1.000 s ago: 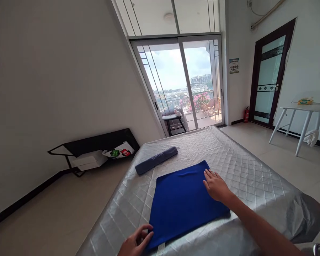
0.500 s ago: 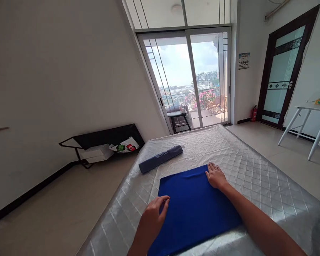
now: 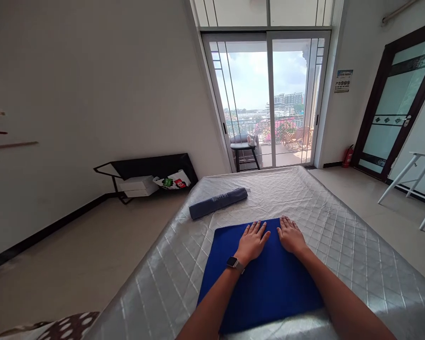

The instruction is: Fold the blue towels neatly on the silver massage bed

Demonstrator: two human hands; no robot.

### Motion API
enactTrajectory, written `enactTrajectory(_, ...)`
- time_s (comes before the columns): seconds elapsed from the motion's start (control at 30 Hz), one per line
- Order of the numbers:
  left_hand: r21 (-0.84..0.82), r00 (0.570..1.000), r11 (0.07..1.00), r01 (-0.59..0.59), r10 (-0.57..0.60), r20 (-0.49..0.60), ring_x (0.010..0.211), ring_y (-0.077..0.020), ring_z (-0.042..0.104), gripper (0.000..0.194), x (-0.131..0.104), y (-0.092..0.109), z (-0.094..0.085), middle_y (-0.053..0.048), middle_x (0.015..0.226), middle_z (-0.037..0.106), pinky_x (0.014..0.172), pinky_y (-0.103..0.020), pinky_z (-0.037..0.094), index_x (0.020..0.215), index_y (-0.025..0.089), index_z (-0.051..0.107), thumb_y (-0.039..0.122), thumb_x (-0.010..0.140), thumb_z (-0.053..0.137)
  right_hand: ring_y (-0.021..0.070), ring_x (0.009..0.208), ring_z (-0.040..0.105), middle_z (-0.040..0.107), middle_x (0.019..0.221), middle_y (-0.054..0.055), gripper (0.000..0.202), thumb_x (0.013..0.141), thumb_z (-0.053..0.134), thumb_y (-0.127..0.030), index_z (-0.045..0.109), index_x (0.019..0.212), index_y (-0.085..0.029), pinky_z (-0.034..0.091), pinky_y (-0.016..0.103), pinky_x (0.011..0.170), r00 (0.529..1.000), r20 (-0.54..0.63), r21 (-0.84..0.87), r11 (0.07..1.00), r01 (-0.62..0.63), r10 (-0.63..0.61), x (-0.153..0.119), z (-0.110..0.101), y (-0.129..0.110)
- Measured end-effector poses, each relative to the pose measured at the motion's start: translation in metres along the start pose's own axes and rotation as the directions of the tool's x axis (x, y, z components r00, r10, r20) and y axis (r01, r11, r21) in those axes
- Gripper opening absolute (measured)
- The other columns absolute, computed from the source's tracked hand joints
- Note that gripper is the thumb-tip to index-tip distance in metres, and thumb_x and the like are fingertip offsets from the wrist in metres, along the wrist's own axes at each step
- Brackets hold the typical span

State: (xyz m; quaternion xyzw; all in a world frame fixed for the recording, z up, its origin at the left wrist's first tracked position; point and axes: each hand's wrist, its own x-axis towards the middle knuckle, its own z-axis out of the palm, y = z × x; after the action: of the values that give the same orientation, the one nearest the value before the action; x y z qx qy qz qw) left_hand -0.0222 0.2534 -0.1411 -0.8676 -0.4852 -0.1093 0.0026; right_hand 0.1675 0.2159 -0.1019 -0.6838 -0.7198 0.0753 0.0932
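Observation:
A folded blue cloth (image 3: 269, 288) lies flat on the silver quilted mattress (image 3: 347, 245) in front of me. My left hand (image 3: 252, 243) rests flat on the cloth near its far edge, fingers stretched out, with a watch (image 3: 235, 263) on the wrist. At the cloth's far right corner, my right hand (image 3: 291, 234) lies palm down with its fingers straight. Neither hand grips anything. Beyond the cloth, to the left, is a rolled dark blue-grey bundle (image 3: 218, 203) with pale lettering on it.
Left of the mattress stands a black rack (image 3: 148, 165) with white boxes (image 3: 137, 186) and a printed bag (image 3: 177, 180). A stool (image 3: 243, 147) is by the sliding glass door (image 3: 241, 94). A white table (image 3: 416, 172) and a fire extinguisher (image 3: 347, 156) are at the right.
My left hand has moved from the cloth's left side to its far edge and flattened out beside the right hand. The right hand stays at the far right corner. The view has turned left.

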Motion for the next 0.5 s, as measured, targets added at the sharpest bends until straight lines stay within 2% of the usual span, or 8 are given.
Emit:
enactTrajectory(0.13,0.054,0.974,0.974,0.220,-0.223,0.041,0.148,-0.0278,0.031,0.056,-0.029,-0.069,-0.019,-0.012,0.158,0.039,0.120,-0.050,0.024,0.151,0.022,0.040,0.048,0.103,0.027,0.0200,0.152,0.016,0.024,0.163,0.012,0.061,0.103,0.020,-0.035,0.026,0.156,-0.006,0.014,0.039,0.122,0.998,0.052,0.002,1.000,-0.027,0.027,-0.001,-0.005,-0.003)
enactTrajectory(0.23,0.071,0.949,0.952,0.299,-0.304,0.085,0.149,-0.0259,0.028,0.059,-0.045,-0.108,-0.027,-0.015,0.160,0.035,0.121,-0.046,0.022,0.151,0.015,0.038,0.045,0.103,0.025,0.0188,0.152,0.013,0.022,0.163,0.012,0.061,0.102,0.020,-0.035,0.024,0.156,-0.005,0.012,0.038,0.123,0.997,0.071,0.013,0.999,-0.035,0.034,-0.002,-0.007,-0.002)
enactTrajectory(0.3,0.034,0.944,0.949,0.313,-0.315,0.101,0.150,-0.0245,0.027,0.059,-0.050,-0.119,-0.027,-0.015,0.160,0.033,0.121,-0.043,0.022,0.151,0.012,0.038,0.044,0.103,0.024,0.0186,0.152,0.012,0.021,0.163,0.012,0.062,0.102,0.020,-0.035,0.023,0.156,-0.004,0.011,0.038,0.123,0.997,0.075,0.012,0.999,-0.037,0.036,-0.001,-0.007,-0.001)
enactTrajectory(0.37,-0.014,0.948,0.951,0.308,-0.306,0.088,0.148,-0.0243,0.030,0.056,-0.051,-0.123,-0.027,-0.015,0.159,0.036,0.120,-0.043,0.024,0.149,0.012,0.041,0.041,0.103,0.026,0.0185,0.152,0.013,0.021,0.163,0.012,0.062,0.103,0.019,-0.036,0.023,0.157,-0.005,0.012,0.039,0.123,0.997,0.070,0.002,1.000,-0.031,0.030,0.000,-0.005,0.001)
enactTrajectory(0.5,-0.093,0.944,0.942,0.323,-0.327,-0.032,0.142,-0.0238,0.042,0.047,-0.052,-0.127,-0.038,-0.015,0.150,0.050,0.117,-0.040,0.030,0.139,0.013,0.053,0.029,0.100,0.032,0.0187,0.151,0.017,0.025,0.162,0.012,0.061,0.103,0.019,-0.035,0.026,0.156,-0.007,0.016,0.040,0.122,0.999,0.042,0.001,1.000,-0.002,0.002,0.003,-0.002,0.007)
